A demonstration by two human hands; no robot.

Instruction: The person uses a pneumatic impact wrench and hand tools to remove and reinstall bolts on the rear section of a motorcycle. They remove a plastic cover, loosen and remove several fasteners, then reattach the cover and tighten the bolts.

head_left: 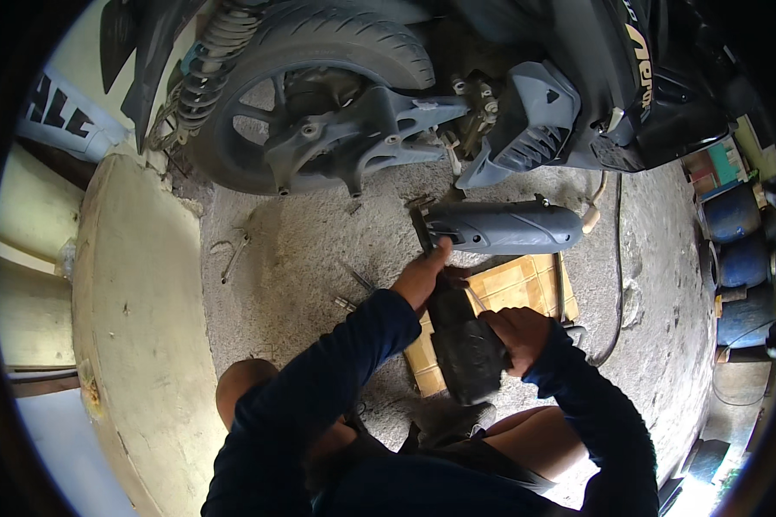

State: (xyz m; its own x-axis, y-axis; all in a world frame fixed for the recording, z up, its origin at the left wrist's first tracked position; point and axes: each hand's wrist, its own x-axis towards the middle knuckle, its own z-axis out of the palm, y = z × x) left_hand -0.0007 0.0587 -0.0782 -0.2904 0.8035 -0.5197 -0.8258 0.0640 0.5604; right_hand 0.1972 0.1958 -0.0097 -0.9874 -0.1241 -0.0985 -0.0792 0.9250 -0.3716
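A bulky black molded part [470,353] is held in front of me, above a tan tiled board. My right hand [517,338] grips its right side with curled fingers. At its far, narrower end my left hand [424,276] is closed on it, with the thumb up; some of those fingers are hidden. Just beyond the left hand lies a long grey casing [504,227] on the concrete, with a dark flat bracket [422,229] at its left end. The exact kind of the black part does not show.
A dark scooter stands across the far side, its rear wheel [319,52] and coil spring [211,65] at the left. A wrench [234,260] and a socket tool [345,304] lie on the floor. The tiled board [535,284] is under my hands. Blue containers [741,263] line the right.
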